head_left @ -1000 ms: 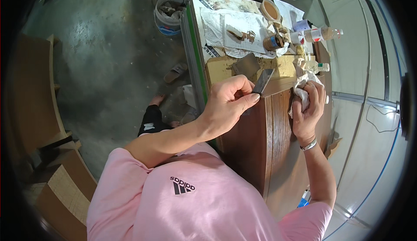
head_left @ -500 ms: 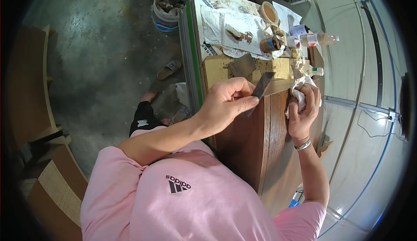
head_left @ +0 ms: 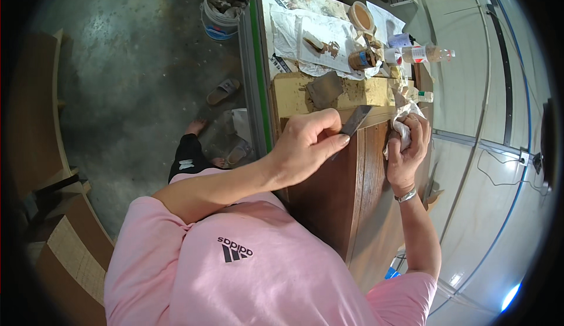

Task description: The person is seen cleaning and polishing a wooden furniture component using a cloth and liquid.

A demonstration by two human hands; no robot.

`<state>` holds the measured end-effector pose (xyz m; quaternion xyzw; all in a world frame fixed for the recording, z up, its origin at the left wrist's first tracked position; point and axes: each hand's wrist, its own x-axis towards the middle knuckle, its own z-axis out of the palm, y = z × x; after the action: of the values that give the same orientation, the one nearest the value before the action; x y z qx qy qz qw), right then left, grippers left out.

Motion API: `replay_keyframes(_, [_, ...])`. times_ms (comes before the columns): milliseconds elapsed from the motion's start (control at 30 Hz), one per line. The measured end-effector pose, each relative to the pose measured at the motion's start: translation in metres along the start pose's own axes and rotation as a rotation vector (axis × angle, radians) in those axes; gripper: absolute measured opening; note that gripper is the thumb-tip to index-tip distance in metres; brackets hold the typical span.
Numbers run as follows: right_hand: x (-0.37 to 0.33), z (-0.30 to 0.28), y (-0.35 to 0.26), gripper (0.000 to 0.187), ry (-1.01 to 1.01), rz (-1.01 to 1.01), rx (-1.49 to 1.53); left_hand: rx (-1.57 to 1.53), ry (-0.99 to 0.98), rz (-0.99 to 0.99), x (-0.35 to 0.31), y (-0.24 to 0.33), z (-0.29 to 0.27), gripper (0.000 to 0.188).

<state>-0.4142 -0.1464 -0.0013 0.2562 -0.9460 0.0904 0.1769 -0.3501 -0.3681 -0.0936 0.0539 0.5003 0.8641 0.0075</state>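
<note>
Pinched between the thumb and fingers of my left hand (head_left: pixel 306 150) is a dark, flat, thin strip (head_left: pixel 356 120), possibly a scraper blade. It is tilted over the end of a brown wooden cabinet (head_left: pixel 323 179). My right hand (head_left: pixel 407 158), with a metal band at the wrist, is closed round a crumpled white cloth or tissue (head_left: pixel 402 127) against the cabinet's far right side. Beyond my left hand, a dark square plate (head_left: pixel 325 89) lies on a yellow block (head_left: pixel 286 94). Part of the strip is hidden behind my fingers.
Stained papers (head_left: pixel 288 29), a tub of tan paste (head_left: pixel 361 17), a brown jar (head_left: pixel 361 60) and a plastic bottle (head_left: pixel 426 54) occupy the far bench. A bucket (head_left: pixel 214 26) and slippers (head_left: pixel 223 91) are on the floor left. A pale wall (head_left: pixel 458 167) runs along the right.
The strip in my left hand has tilted flatter, its tip a little lower. My right hand still holds the white wad at nearly the same spot. The whole view has shifted slightly.
</note>
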Motion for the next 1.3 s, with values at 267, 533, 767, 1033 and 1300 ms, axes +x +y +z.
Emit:
replay_keyframes(267, [0.000,0.000,0.001,0.027,-0.004,0.007,-0.010,-0.198,-0.154,-0.185,0.005,0.005,-0.010,0.017])
replay_keyframes(533, [-0.003,-0.001,0.002,0.027,-0.015,0.025,0.000,-0.169,-0.234,-0.140,0.008,0.007,-0.017,0.015])
replay_keyframes(767, [0.000,-0.001,0.002,0.030,-0.026,0.057,0.009,-0.165,-0.285,-0.185,0.013,0.015,-0.025,0.015])
replay_keyframes(1033, [-0.001,-0.001,0.001,0.031,-0.017,0.050,0.016,-0.126,-0.357,-0.271,0.018,0.012,-0.032,0.015])
replay_keyframes(1300, [0.003,0.000,0.003,0.029,-0.026,0.066,-0.003,-0.179,-0.307,-0.379,0.026,0.000,-0.041,0.015])
